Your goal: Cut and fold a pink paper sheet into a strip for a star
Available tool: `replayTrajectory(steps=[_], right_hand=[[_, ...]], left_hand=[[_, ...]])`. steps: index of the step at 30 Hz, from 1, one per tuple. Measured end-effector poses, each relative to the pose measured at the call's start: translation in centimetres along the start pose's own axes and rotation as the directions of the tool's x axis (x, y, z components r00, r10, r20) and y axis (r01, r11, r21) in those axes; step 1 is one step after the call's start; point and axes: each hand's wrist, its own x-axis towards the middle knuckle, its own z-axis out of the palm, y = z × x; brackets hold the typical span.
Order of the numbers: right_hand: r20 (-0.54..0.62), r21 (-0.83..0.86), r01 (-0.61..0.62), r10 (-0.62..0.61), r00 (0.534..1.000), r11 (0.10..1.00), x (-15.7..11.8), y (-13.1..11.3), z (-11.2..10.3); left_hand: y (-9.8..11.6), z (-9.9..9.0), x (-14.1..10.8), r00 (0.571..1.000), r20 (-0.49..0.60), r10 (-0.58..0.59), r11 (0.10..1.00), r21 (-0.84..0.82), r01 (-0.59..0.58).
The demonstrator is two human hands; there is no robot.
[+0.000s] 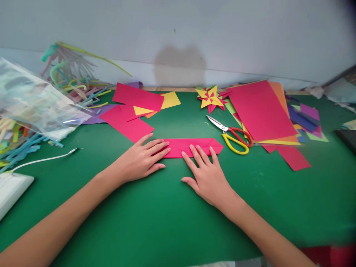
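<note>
A long strip of folded red paper [178,145] lies flat on the green table [167,211], its right end folded to a blunt point. My left hand [143,157] rests over the strip's left end, fingers stretched out flat and hiding that end. On the strip's right half lie the fingertips of my right hand [207,172], spread apart with the thumb off the paper. Just beyond its pointed end are scissors [232,135] with one red and one yellow handle. Behind the left hand, red paper pieces [130,122] overlap yellow paper [171,100].
A red and yellow folded paper star [210,99] sits near the wall. Stacked red sheets [264,111] lie at the right, with coloured scraps [306,116] beside them. At left are a clear plastic bag [36,100], many pipe cleaners [25,148], a white cable [44,157] and a white device [13,189].
</note>
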Motion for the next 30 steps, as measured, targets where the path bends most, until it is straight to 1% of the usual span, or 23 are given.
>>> replayTrajectory(steps=[8, 15, 20, 25, 30], right_hand=[[-0.001, 0.003, 0.000, 0.000, 1.000, 1.000, 0.1, -0.1, 0.0], [-0.004, 0.004, -0.001, 0.001, 1.000, 1.000, 0.0, -0.1, 0.0], [-0.008, 0.003, -0.001, 0.001, 1.000, 1.000, 0.0, -0.1, -0.1], [-0.004, 0.001, -0.003, 0.003, 1.000, 1.000, 0.1, -0.1, 0.0], [-0.005, -0.001, -0.003, 0.003, 1.000, 1.000, 0.1, -0.1, 0.0]], left_hand=[[0.0, -0.1, -0.1, 1.000, 0.018, 0.008, 1.000, 0.017, -0.008], [1.1, -0.6, 0.4, 0.996, 0.084, 0.004, 0.996, 0.084, -0.011], [1.5, -0.4, 0.3, 0.998, 0.061, -0.023, 0.998, 0.061, 0.019], [1.5, 0.0, 0.2, 1.000, 0.028, -0.012, 1.000, -0.009, 0.012], [1.5, 0.5, 0.0, 1.000, 0.009, -0.030, 0.998, -0.051, 0.031]])
